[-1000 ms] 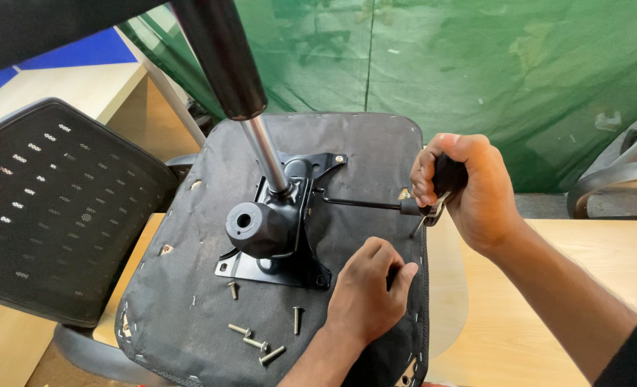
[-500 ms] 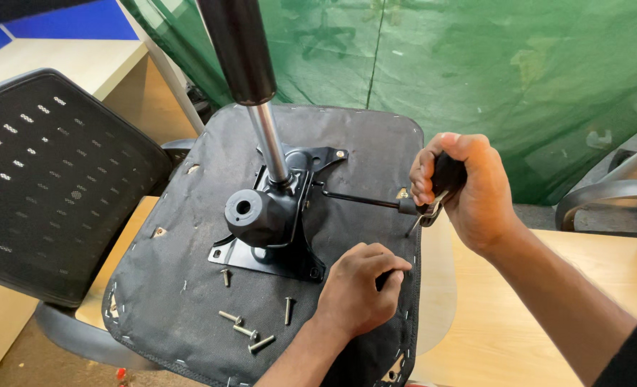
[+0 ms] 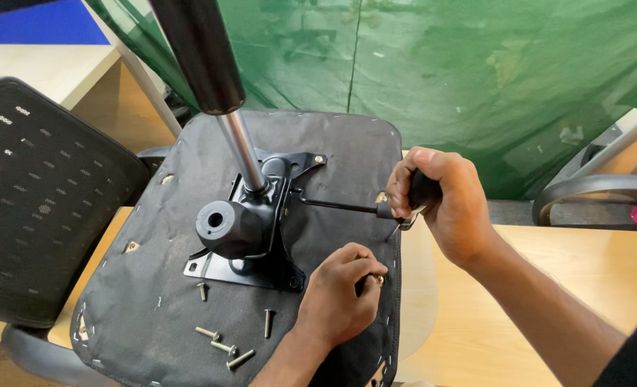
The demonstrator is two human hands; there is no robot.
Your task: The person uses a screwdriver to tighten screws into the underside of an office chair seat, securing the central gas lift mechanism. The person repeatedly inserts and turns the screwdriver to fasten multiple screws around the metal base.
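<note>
An upturned chair seat (image 3: pixel 189 315), its grey-black underside facing up, lies across a pale wooden table (image 3: pixel 547 287), filling the middle of the view. The seat's right edge overhangs bare tabletop, which runs open to the right; on the left a perforated black backrest (image 3: pixel 39 208) crowds close beside the seat, and a green tarp (image 3: pixel 440 79) hangs just behind.

A black metal plate (image 3: pixel 254 244) sits at the seat's centre, with a round knob (image 3: pixel 225 228) at its front and a chrome gas cylinder (image 3: pixel 239 150) rising from it toward the camera under a black sleeve (image 3: pixel 200 50).

The right hand (image 3: pixel 447 208) is at the seat's right edge, fingers clamped around the black grip of a thin lever (image 3: pixel 340 206) that runs out from the plate. The left hand (image 3: pixel 340 294) rests on the seat just right of the plate's front corner, fingers curled together on a small metal piece, mostly hidden.

Five loose bolts (image 3: pixel 222 347) lie on the fabric in front of the plate, near the seat's front edge. No labels or packages show.
</note>
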